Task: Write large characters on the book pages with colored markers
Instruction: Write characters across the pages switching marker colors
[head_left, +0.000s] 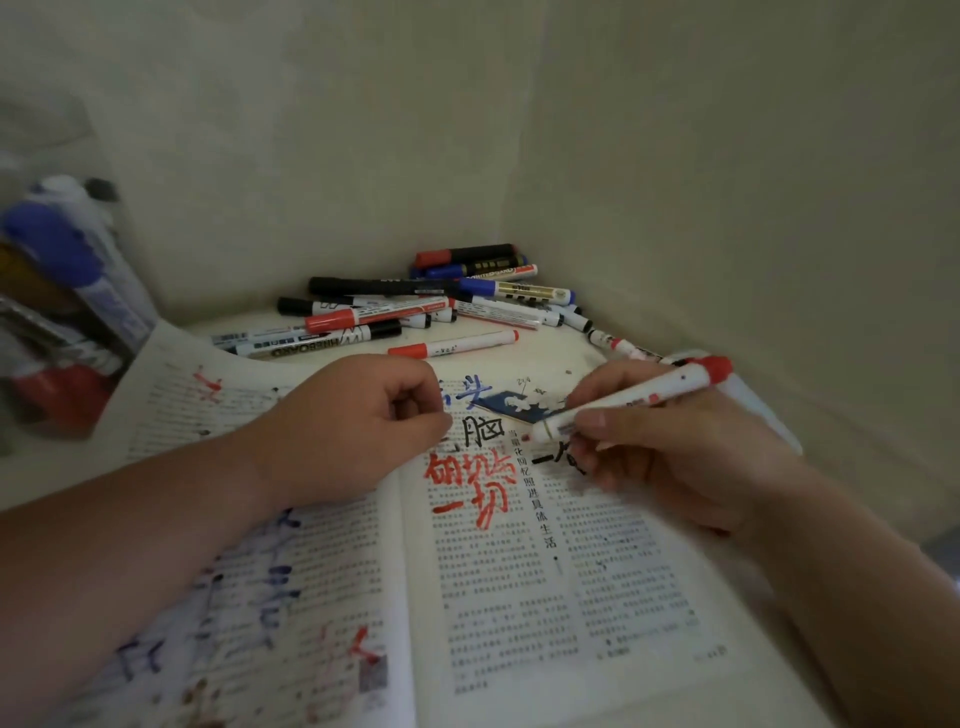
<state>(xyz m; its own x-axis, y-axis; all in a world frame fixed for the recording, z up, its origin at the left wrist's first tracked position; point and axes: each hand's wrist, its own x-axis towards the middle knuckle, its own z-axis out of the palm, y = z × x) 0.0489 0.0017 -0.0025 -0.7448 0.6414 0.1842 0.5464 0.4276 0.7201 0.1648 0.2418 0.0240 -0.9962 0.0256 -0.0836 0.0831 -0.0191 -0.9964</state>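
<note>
An open book (519, 597) lies in front of me, its printed pages marked with large red, black and blue characters. My right hand (670, 457) grips a white marker with a red cap on its back end (634, 400), its red tip down near the upper part of the right page. My left hand (353, 421) rests on the book near the spine, fingers curled into a loose fist, and I cannot see anything in it. Red characters (470, 486) sit just below and between my hands.
A pile of several markers (415, 306) in red, blue and black lies on the white table against the wall corner behind the book. A blurred clear holder with more markers (62, 301) stands at the left. Walls close in at the back and right.
</note>
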